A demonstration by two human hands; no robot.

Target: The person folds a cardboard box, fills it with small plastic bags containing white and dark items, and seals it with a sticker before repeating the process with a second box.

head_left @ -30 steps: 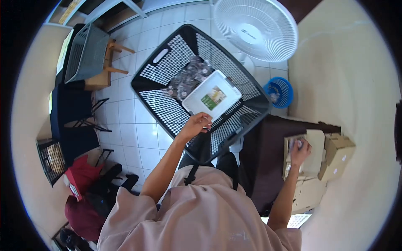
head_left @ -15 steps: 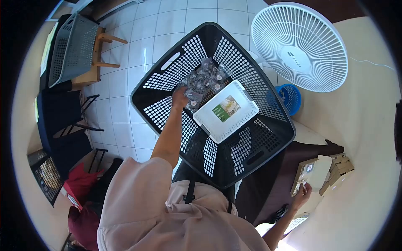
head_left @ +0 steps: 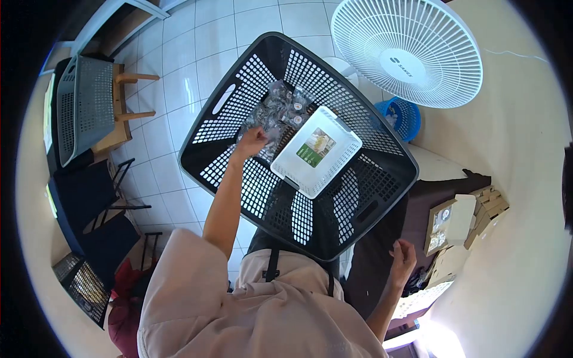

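Observation:
My left hand (head_left: pixel 253 143) is inside the large black basket (head_left: pixel 382 134), its fingers pinched at the pile of small clear packets (head_left: pixel 276 107); a see-through packet seems to be between the fingertips. Beside the pile, in the same basket, lies a white basket (head_left: pixel 340 161) with a green and yellow label. My right hand (head_left: pixel 404 258) hangs over the dark cloth, fingers loosely bent and thumb apart, nothing seen in it. An open cardboard box (head_left: pixel 440 230) with clear packets inside is to its right.
A white fan (head_left: pixel 409 56) stands at the upper right above a blue bin (head_left: pixel 403 119). Folded cardboard boxes (head_left: pixel 489 209) lie at the right. A grey basket (head_left: pixel 89 107) rests on a wooden stool at the left, near dark folding chairs (head_left: pixel 83 197).
My right hand has left the open box and moved left over the dark cloth. My left hand has shifted slightly at the packets. The view has turned a little.

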